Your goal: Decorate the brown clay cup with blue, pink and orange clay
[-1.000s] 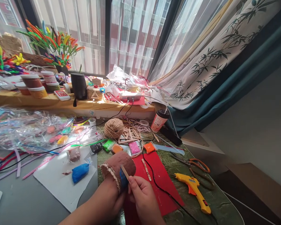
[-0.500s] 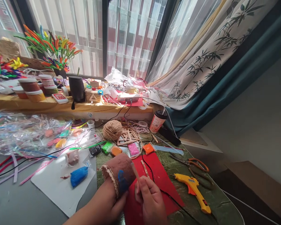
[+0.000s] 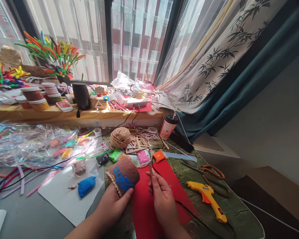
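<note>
My left hand (image 3: 114, 203) is wrapped around a brown clay-covered cup (image 3: 128, 165), which lies tilted with its cream, beaded-looking rim toward the wrist. A smeared patch of blue clay (image 3: 121, 179) covers part of its side, and my thumb rests by it. Just right of the cup, my right hand (image 3: 163, 196) pinches a thin wooden craft stick (image 3: 150, 168) pointing upward. Stick and cup are apart. Beneath both hands lies a red sheet (image 3: 142, 215). To the left, a bag of blue clay (image 3: 86, 186) sits on white paper (image 3: 64, 205).
A yellow glue gun (image 3: 209, 199) and orange-handled scissors (image 3: 213, 171) lie at right. Behind the cup are small clay packets (image 3: 159, 156), a twine ball (image 3: 120, 137) and a lidded paper cup (image 3: 168, 126). A black cable (image 3: 186, 210) crosses the red sheet.
The brown cup has turned so more of its blue patch faces me. My right hand with the stick has drawn away from the cup, and the stick now stands more upright.
</note>
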Action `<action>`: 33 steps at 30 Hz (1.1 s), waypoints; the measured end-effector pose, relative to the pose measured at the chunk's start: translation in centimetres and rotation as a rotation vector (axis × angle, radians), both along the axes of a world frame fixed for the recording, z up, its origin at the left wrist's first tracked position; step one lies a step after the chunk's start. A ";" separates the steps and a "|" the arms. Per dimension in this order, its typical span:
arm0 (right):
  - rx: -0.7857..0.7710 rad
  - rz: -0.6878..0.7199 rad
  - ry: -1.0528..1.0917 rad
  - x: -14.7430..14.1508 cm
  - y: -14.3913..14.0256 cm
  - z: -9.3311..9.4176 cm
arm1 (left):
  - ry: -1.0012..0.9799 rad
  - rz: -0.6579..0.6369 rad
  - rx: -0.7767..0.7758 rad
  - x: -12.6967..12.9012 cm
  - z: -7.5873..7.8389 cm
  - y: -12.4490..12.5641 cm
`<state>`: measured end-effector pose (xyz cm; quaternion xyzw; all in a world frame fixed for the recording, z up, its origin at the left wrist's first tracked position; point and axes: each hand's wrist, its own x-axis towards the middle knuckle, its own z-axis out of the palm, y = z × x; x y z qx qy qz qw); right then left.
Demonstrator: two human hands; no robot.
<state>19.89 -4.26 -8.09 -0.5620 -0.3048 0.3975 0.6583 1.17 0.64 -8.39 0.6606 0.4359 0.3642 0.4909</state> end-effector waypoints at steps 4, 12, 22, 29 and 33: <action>0.030 0.075 -0.053 -0.8 -0.8 1.2 | -0.007 0.018 -0.010 0.0 -0.2 0.3; 0.014 0.331 0.197 -3.7 -0.2 3.9 | 0.089 -0.113 0.107 0.3 1.5 -0.2; -0.058 0.394 0.232 -4.0 0.4 2.9 | 0.180 -0.223 0.286 0.6 1.7 -0.5; -0.039 0.440 0.312 -3.6 1.0 2.6 | 0.144 -0.203 0.282 0.7 1.7 -0.5; 0.015 0.402 0.395 -3.6 0.6 2.9 | 0.140 -0.181 0.247 0.4 1.0 -0.4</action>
